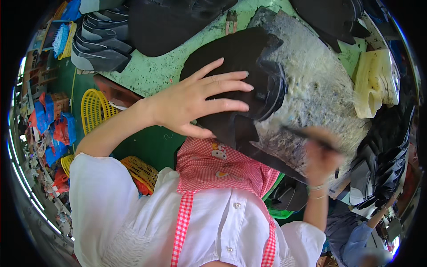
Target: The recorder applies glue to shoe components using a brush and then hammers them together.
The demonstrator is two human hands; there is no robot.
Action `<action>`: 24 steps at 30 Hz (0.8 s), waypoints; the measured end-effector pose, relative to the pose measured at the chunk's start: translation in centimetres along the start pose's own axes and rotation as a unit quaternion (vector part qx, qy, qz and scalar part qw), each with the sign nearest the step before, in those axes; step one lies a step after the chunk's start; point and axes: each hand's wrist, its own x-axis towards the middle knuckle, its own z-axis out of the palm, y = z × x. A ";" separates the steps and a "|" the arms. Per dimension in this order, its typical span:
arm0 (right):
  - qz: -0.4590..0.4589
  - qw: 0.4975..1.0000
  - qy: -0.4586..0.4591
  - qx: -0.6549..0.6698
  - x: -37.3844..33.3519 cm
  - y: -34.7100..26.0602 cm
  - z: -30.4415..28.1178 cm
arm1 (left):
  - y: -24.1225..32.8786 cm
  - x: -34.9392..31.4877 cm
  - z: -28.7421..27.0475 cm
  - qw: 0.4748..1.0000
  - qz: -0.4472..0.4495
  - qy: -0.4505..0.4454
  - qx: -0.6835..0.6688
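My left hand lies flat with its fingers spread on a fan of overlapping black sheet pieces. Their notched, curved edges look like cut shoe-upper parts. These edges rest on a grey, glue-crusted board. My right hand, smeared by motion, is closed around a slim dark tool just over the board. The tool's tip points toward the edges of the pieces; its exact kind is too blurred to tell.
Stacked black and grey parts sit at the far left of the green table. A pair of snips lies behind the pieces. At right are a yellowish container and more dark parts. A yellow basket stands left; another person is lower right.
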 end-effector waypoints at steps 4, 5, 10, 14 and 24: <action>-0.020 0.949 0.266 -0.166 5.6 3.5 -8.2 | 1.1 0.3 1.5 0.998 -0.037 0.057 0.008; -0.069 0.893 0.274 -0.349 7.2 4.3 -9.6 | 1.4 0.4 2.0 0.996 -0.051 0.071 0.017; 0.045 0.963 0.250 -0.087 7.2 4.0 -9.0 | 2.2 0.7 3.7 0.988 -0.086 0.118 0.040; 0.166 0.981 0.036 0.090 4.4 1.8 -2.7 | 2.1 0.9 3.5 0.989 -0.079 0.119 0.034; -0.163 0.982 -0.083 -0.054 9.5 -5.1 4.3 | 0.8 0.6 4.1 0.976 -0.052 0.209 -0.024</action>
